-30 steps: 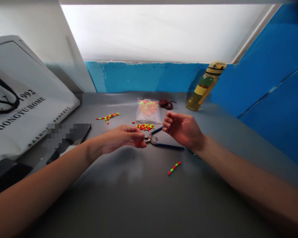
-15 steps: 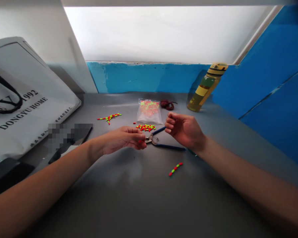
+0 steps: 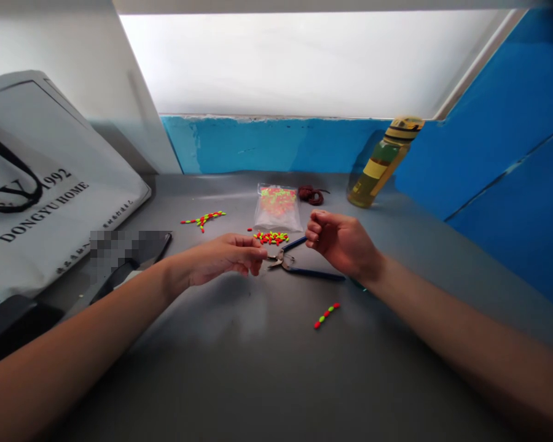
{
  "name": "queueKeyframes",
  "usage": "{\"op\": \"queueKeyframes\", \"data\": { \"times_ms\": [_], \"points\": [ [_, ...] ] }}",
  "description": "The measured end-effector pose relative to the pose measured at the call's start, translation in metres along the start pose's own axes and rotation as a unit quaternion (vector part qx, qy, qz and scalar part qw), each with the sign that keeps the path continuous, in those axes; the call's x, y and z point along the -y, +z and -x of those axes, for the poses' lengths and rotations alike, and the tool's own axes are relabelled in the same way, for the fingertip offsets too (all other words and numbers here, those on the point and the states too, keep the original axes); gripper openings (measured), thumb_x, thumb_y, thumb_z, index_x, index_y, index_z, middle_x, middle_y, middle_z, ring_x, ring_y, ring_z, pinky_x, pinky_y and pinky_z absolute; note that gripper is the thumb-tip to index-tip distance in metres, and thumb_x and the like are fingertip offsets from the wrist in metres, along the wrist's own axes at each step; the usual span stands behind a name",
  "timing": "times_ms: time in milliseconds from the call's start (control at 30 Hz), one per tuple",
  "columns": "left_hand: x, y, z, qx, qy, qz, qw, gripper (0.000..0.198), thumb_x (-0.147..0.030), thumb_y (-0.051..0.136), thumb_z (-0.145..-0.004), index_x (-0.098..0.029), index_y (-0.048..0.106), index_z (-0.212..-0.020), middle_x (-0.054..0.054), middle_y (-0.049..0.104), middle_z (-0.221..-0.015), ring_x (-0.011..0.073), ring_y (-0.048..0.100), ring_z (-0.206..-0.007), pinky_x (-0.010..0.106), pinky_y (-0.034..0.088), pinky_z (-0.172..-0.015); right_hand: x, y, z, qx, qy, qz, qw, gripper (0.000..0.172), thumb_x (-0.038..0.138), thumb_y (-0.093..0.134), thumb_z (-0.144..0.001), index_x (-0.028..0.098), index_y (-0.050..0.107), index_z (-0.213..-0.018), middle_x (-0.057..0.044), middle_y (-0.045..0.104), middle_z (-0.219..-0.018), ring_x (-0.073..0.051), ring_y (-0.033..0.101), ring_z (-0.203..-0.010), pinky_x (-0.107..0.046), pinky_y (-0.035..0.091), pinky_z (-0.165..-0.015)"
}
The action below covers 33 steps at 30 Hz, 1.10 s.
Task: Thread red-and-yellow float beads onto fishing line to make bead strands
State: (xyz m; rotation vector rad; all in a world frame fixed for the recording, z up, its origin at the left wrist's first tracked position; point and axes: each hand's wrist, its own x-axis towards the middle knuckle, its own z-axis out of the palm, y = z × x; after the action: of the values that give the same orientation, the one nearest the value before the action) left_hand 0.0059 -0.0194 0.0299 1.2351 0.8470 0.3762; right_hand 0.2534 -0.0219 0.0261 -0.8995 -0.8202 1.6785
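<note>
Two bare hands hover over a gray metal table (image 3: 396,344). The left hand (image 3: 221,258) has pulled back a little from the pliers (image 3: 281,260). A moment ago its fingertips were right at the pliers' nose, and a tiny red bead showed there. Now there is a small gap, the nose can be seen, and no red bead shows at those fingers. The left fingers are curled in, with the thumb close to them. I cannot tell if they pinch something small.

The right hand (image 3: 343,244) is curled too, with its fingertips near its thumb. Nothing shows in it, but I cannot tell if it holds anything. It sits at three o'clock from the pliers and hides the end of their top blue handle. The jaws are almost shut.

At twelve o'clock from the pliers, just past them, lies a small pile of beads (image 3: 271,237). Behind it is a clear bag of beads (image 3: 277,209). A dark red cord (image 3: 311,195) sits at one o'clock, and a yellow bottle (image 3: 383,164) leans at two. A short row of beads (image 3: 326,315) lies at four, and a thin bunch of beads (image 3: 203,220) lies at ten. A white cloth bag (image 3: 50,184) rests at nine.
</note>
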Motion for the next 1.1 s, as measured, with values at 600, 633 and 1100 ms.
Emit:
{"op": "queueKeyframes", "data": {
  "times_ms": [600,633,1100],
  "points": [
    [-0.004,-0.001,0.009,-0.149,-0.004,-0.454,0.878,0.021,-0.040,0.065,-0.079,-0.020,0.065,-0.074,0.002,0.061,-0.068,0.0164,0.048,-0.061,0.028,0.030,-0.059,-0.007,-0.005,-0.009,-0.061,-0.154,0.398,0.902,0.033,0.025,0.071,-0.079,0.022,0.064,-0.111,-0.009,0.064,-0.121,-0.024,0.062,-0.102,-0.040,0.046,-0.094],
    [-0.003,-0.001,0.009,-0.182,-0.006,-0.495,0.850,0.018,-0.037,0.065,-0.078,-0.020,0.063,-0.071,0.002,0.059,-0.065,0.0173,0.047,-0.061,0.029,0.029,-0.060,0.000,-0.005,-0.007,-0.075,-0.171,0.425,0.885,0.038,0.023,0.072,-0.076,0.023,0.063,-0.113,-0.009,0.063,-0.122,-0.025,0.062,-0.100,-0.039,0.046,-0.090],
    [0.008,0.029,0.013,-0.277,0.193,-0.676,0.654,0.019,-0.017,0.055,-0.087,-0.019,0.066,-0.102,0.011,0.064,-0.110,0.0262,0.058,-0.099,0.038,0.041,-0.084,0.022,0.033,0.057,0.283,0.106,0.779,0.550,0.004,0.021,0.069,-0.073,0.021,0.071,-0.077,-0.002,0.065,-0.072,-0.014,0.049,-0.056,-0.029,0.029,-0.055]
  ]
}}
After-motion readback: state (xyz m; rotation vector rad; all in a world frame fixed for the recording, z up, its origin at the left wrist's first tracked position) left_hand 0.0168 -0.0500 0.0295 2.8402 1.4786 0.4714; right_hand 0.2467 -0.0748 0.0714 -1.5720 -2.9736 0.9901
